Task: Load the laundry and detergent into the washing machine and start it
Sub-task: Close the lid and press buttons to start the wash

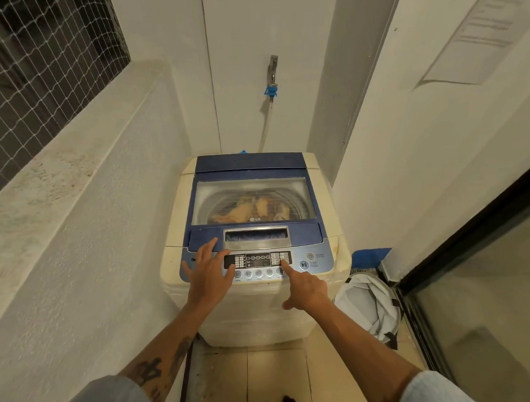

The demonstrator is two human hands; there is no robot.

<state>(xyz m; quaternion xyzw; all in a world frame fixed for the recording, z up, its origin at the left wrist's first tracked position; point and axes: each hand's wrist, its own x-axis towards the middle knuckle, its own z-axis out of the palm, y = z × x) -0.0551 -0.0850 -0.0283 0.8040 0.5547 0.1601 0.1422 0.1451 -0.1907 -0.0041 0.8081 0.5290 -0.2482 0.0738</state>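
Lid down on the washing machine [252,219], wedged in the corner between the white walls, and pale laundry [246,212] shows through the clear window, lying in the drum. The left hand [207,275] lies flat on the control panel [257,262], fingers spread wide, holding nothing. The right hand [306,289] points, index finger out with its tip at the panel's right-hand buttons, the other fingers curled in. A white bag [369,302] sits on the floor just right of the machine.

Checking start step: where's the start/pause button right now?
Head view: the start/pause button sits at the control panel's right end, below the power button, just right of the right hand's pointing fingertip.
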